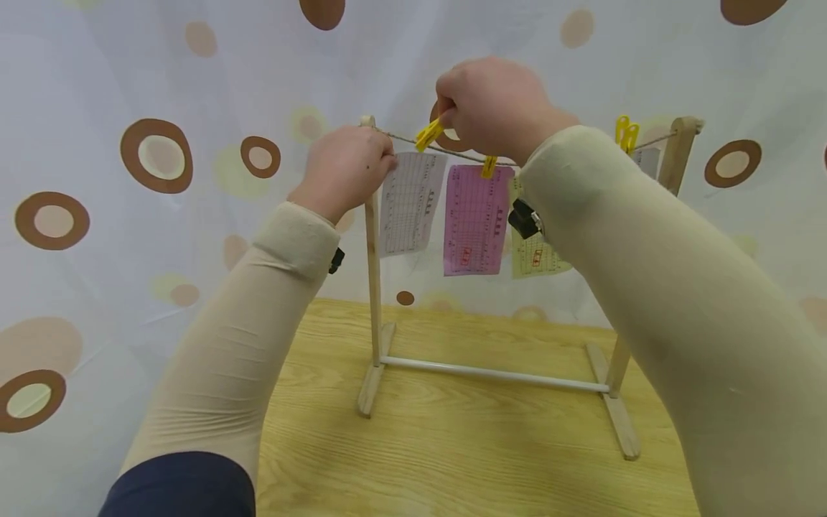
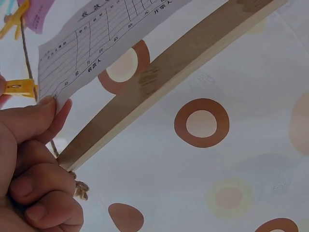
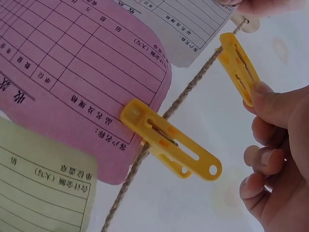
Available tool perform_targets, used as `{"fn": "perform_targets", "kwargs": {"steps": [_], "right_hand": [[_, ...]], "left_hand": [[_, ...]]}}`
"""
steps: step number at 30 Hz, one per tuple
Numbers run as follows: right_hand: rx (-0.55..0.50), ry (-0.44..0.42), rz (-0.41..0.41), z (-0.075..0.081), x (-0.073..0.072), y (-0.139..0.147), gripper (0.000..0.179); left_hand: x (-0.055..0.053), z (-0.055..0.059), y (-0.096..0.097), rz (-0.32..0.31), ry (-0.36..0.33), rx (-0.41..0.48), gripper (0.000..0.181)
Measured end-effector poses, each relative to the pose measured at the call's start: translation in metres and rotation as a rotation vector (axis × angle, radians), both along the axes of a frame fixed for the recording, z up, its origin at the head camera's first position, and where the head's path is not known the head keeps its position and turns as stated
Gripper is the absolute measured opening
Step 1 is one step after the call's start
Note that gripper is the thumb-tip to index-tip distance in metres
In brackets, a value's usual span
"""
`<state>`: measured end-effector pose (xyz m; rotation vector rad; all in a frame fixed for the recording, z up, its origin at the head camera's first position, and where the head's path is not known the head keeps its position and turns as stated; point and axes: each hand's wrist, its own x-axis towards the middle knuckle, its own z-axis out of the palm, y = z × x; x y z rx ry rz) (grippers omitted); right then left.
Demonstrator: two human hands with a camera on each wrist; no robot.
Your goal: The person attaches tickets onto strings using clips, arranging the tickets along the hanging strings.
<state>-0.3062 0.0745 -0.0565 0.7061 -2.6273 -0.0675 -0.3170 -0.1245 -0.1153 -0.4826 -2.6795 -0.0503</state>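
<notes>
Between thumb and forefinger, my left hand (image 1: 349, 169) pinches the corner of a white receipt slip (image 1: 410, 205) beside the rack's left post. My right hand (image 1: 494, 104) pinches the handle end of a yellow clothespin (image 3: 239, 67), whose tip is at the rope (image 3: 193, 84) near that slip's top edge. I cannot tell whether the clothespin bites the slip. To the right, a pink receipt slip (image 1: 477, 222) hangs from the rope by another yellow clothespin (image 3: 169, 140). A pale yellow slip (image 1: 533, 248) hangs beyond it, partly hidden by my right sleeve.
The wooden rack has a left post (image 1: 372, 280), a right post (image 1: 677, 158) and a white lower bar (image 1: 491, 372), standing on a wood-grain table (image 1: 465, 445). More yellow clothespins (image 1: 625, 135) sit on the rope near the right post. A spotted curtain (image 1: 213, 93) hangs behind.
</notes>
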Motion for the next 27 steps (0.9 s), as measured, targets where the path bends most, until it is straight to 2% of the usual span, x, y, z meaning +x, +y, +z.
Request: {"fn": "perform_targets", "kwargs": {"steps": [7,16,21,27], "right_hand": [[0.021,-0.080,-0.023,-0.001,-0.002,-0.003,0.021],[0.080,-0.101,-0.023,-0.007,-0.003,-0.012,0.024],[0.152,-0.050,-0.008,-0.016,-0.003,-0.015,0.041],[0.068,0.098,0.060,-0.030,0.005,-0.004,0.054]], "left_hand": [[-0.003,0.002,0.007,0.033,-0.030,-0.025,0.029],[-0.005,-0.002,0.003,-0.001,-0.003,-0.024,0.026],[-0.005,-0.006,-0.001,-0.010,0.007,-0.002,0.025],[-0.002,-0.011,-0.004,-0.021,0.008,0.025,0.027]]}}
